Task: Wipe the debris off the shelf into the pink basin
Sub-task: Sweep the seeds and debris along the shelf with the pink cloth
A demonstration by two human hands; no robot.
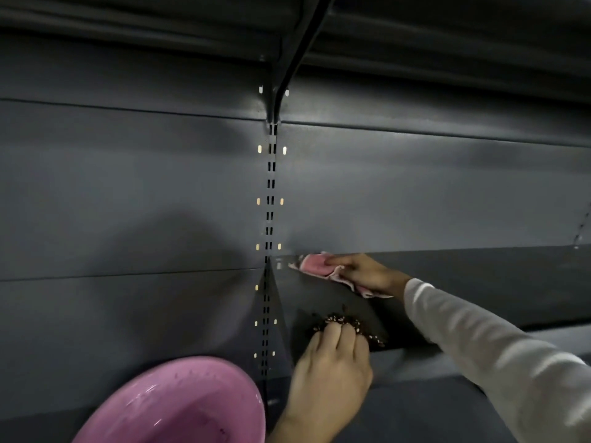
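At frame centre-right, the right hand [361, 270] presses a pink cloth [315, 265] on the shelf [479, 282]; the left hand [332, 369], fingers curled together, cups debris [343, 321] beside the basin [179, 404], lower left.

Matt dark metal shelf [463, 266], glossy pink plastic basin [179, 407], soft pink cloth [315, 265].
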